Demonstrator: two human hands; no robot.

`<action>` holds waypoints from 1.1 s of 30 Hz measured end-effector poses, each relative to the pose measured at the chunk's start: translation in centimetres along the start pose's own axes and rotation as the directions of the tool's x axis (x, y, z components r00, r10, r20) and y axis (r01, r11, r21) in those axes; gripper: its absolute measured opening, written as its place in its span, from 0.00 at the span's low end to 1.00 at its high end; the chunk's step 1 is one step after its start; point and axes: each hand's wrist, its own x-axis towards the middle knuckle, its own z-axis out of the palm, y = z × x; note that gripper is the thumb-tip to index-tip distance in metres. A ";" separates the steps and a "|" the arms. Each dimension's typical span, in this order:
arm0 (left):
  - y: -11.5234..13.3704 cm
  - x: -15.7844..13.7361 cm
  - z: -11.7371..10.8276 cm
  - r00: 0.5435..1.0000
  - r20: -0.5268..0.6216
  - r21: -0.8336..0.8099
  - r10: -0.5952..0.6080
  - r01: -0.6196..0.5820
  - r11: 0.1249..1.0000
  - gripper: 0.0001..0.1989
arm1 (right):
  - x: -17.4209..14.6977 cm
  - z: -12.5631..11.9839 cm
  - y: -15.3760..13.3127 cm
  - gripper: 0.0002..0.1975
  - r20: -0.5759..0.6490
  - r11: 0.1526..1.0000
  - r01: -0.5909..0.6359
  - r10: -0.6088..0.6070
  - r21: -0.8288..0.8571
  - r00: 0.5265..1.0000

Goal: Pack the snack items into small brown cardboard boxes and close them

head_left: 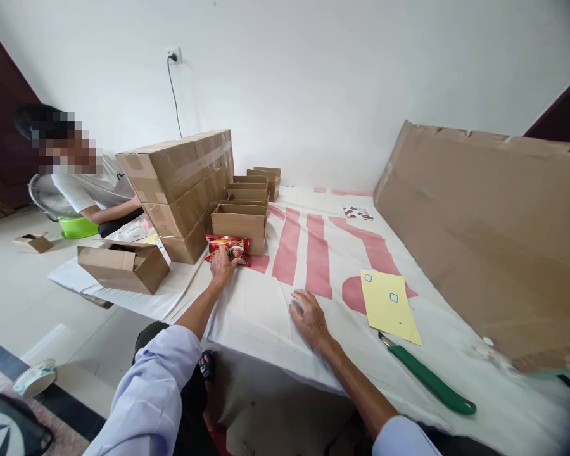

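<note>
My left hand (pixel 223 265) is on a shiny red printed food packet (pixel 242 244), its thumb and fingers pressed to the near side. The packet lies at the front of a row of open cardboard boxes (pixel 240 223), touching or very close to the nearest one. Its underside and part of its print are hidden by my fingers. My right hand (pixel 310 316) rests on the white cloth near the table's front edge, fingers loosely bent and apart, holding nothing.
Taped cartons (pixel 180 171) are stacked left of the row. An open box (pixel 123 266) stands at the left edge, near a seated person (pixel 104 190). On the right lie a yellow sheet (pixel 389 304), a green-handled knife (pixel 432 380) and a large cardboard panel (pixel 484 234).
</note>
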 end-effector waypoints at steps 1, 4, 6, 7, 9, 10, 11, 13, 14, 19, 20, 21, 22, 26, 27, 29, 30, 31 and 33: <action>0.2 0.4 0.3 1.000 -0.002 0.010 -0.008 0.008 1.000 0.22 | -0.2 0.0 0.1 0.15 -0.004 1.000 0.008 -0.008 -0.011 1.000; 0.6 1.6 1.1 1.000 -0.014 0.037 -0.019 0.019 0.999 0.21 | -0.2 0.2 -0.1 0.14 0.002 0.999 0.017 -0.017 -0.034 1.000; 0.8 2.3 1.7 1.000 -0.022 0.052 -0.016 0.017 0.999 0.21 | -0.2 0.2 -0.2 0.13 0.008 0.999 0.012 -0.011 -0.038 1.000; 0.8 2.6 1.9 1.000 -0.025 0.058 -0.015 0.016 0.998 0.21 | -0.2 0.1 -0.2 0.13 0.009 0.999 0.008 -0.008 -0.037 1.000; 0.8 3.4 2.3 0.999 -0.033 0.070 -0.015 0.018 0.997 0.21 | -0.2 0.1 -0.3 0.13 0.012 0.999 0.002 -0.002 -0.034 1.000; 0.9 3.8 2.6 0.999 -0.037 0.075 -0.016 0.018 0.997 0.22 | -0.3 0.1 -0.4 0.12 0.013 0.999 -0.001 0.001 -0.033 1.000; 0.9 4.2 2.8 0.999 -0.041 0.079 -0.014 0.018 0.997 0.22 | -0.3 0.1 -0.4 0.12 0.013 0.999 -0.005 0.005 -0.033 1.000; 1.0 5.1 3.2 0.999 -0.047 0.084 -0.008 0.012 0.996 0.23 | -0.3 0.0 -0.5 0.12 0.014 0.999 -0.011 0.012 -0.034 1.000; 1.1 5.6 3.4 0.999 -0.048 0.085 -0.004 0.008 0.996 0.23 | -0.3 0.0 -0.5 0.12 0.015 0.999 -0.013 0.013 -0.036 1.000; 1.7 8.0 4.5 0.999 -0.038 0.081 -0.004 0.007 0.997 0.22 | -0.4 0.0 -0.5 0.10 0.025 0.999 -0.009 0.010 -0.053 1.000; 1.8 8.5 4.7 0.999 -0.034 0.077 -0.008 0.010 0.997 0.22 | -0.4 0.0 -0.5 0.10 0.023 0.998 -0.010 0.012 -0.056 1.000; 2.0 8.9 4.8 1.000 -0.028 0.072 -0.010 0.012 0.997 0.23 | -0.5 0.0 -0.5 0.10 0.022 0.998 -0.011 0.013 -0.057 1.000; 2.1 9.2 4.9 1.000 -0.021 0.066 -0.010 0.012 0.998 0.23 | -0.5 0.0 -0.6 0.10 0.021 0.998 -0.012 0.013 -0.057 1.000; 2.4 9.3 4.2 0.999 0.022 0.026 0.030 -0.030 0.999 0.20 | -0.4 -0.1 -0.6 0.09 0.016 0.998 0.000 0.001 -0.057 1.000; 2.4 9.0 3.8 0.998 0.037 0.011 0.048 -0.048 0.999 0.19 | -0.3 -0.1 -0.6 0.09 0.015 0.998 0.006 -0.005 -0.061 1.000; 2.5 8.1 2.8 0.994 0.069 -0.020 0.084 -0.083 0.996 0.18 | -0.2 -0.2 -0.6 0.09 0.013 0.997 0.023 -0.022 -0.072 1.000; 2.6 7.4 2.1 0.991 0.085 -0.035 0.100 -0.097 0.995 0.18 | -0.1 -0.2 -0.6 0.08 0.011 0.996 0.033 -0.032 -0.079 0.999; 2.7 6.7 1.5 0.988 0.101 -0.050 0.113 -0.109 0.993 0.17 | 0.0 -0.2 -0.6 0.08 0.007 0.995 0.041 -0.041 -0.087 0.999; 3.3 5.2 0.1 0.981 0.134 -0.080 0.138 -0.128 0.988 0.17 | 0.1 -0.2 -0.6 0.08 -0.004 0.992 0.060 -0.061 -0.111 0.998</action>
